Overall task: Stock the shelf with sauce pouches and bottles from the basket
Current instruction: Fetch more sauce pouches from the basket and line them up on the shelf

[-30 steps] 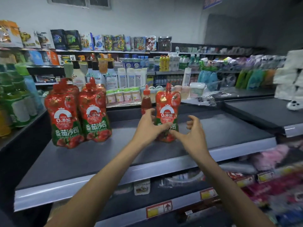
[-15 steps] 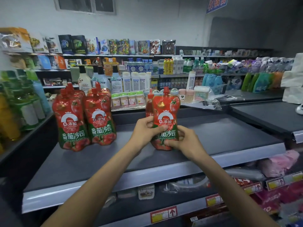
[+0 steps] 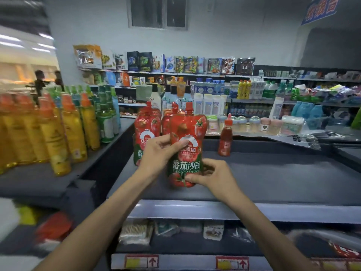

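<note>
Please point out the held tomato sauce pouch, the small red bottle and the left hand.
tomato sauce pouch (image 3: 186, 165): head view, label text on front.
small red bottle (image 3: 225, 142): head view, its body.
left hand (image 3: 158, 155): head view, back of hand.

The 2 arms (image 3: 93, 227) are seen bare all along. The left hand (image 3: 158, 153) and the right hand (image 3: 213, 177) are bare too.

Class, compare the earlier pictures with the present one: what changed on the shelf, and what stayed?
The left hand and right hand now grip the pouch and have moved it leftward, away from the small bottle, over to the two standing pouches. The bottle and those pouches stayed put on the shelf.
</note>
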`<state>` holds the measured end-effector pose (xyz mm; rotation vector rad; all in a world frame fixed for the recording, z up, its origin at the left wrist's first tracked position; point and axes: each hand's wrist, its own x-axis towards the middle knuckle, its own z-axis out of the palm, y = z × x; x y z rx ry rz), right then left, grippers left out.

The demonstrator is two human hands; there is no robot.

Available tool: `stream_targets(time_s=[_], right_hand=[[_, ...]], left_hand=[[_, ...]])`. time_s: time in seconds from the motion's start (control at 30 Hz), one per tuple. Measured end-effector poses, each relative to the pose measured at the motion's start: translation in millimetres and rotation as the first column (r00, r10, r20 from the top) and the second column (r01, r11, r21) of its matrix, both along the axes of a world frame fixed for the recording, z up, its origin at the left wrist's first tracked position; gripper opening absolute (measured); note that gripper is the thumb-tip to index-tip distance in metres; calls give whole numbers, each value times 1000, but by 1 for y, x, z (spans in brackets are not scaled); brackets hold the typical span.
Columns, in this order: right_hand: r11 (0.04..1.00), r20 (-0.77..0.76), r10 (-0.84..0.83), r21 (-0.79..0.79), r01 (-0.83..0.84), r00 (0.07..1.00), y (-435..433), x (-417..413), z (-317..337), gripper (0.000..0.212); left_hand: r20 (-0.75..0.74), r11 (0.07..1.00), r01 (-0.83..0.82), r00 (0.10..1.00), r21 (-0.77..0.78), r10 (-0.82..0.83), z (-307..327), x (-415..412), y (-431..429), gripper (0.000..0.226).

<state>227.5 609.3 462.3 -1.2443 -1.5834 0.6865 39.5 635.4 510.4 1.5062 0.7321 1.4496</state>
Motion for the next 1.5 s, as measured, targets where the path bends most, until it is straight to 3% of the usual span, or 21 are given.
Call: stream_targets(time_s=[0.2, 0.37, 0.53, 0.87, 1.0, 1.2, 1.3, 1.5], right_hand=[[998, -23, 62, -11, -62, 998, 16, -53, 0, 32], [997, -48, 59, -40, -61, 997, 33, -83, -3, 35], [996, -59, 59, -63, -62, 997, 50, -98, -7, 37], [993, 29, 32, -115, -29, 999, 75, -102, -23, 44], [994, 46, 43, -100, -38, 998, 76, -102, -26, 42], [991, 75, 60, -121, -51, 995, 72, -103, -24, 61], [990, 98, 57, -132, -44, 994, 72, -104, -24, 56], [994, 149, 43, -106, -28, 988, 71, -107, -24, 70]], left_hand=[[-11, 997, -32, 999, -68, 32, 6, -51, -10, 28], [-283, 985, -142, 953, -102, 108, -22, -92, -6, 49], [-344, 980, -156, 933, -127, 104, -51, -111, 10, 33], [-399, 962, -222, 906, -160, 142, -66, -111, 29, 33], [-315, 965, -203, 938, -164, 144, -55, -105, 20, 40], [-89, 972, -217, 974, -91, 209, -20, -96, 20, 33], [-27, 974, -194, 981, -121, 192, -15, -94, 26, 27], [64, 968, -186, 978, -168, 199, -14, -89, 35, 25]])
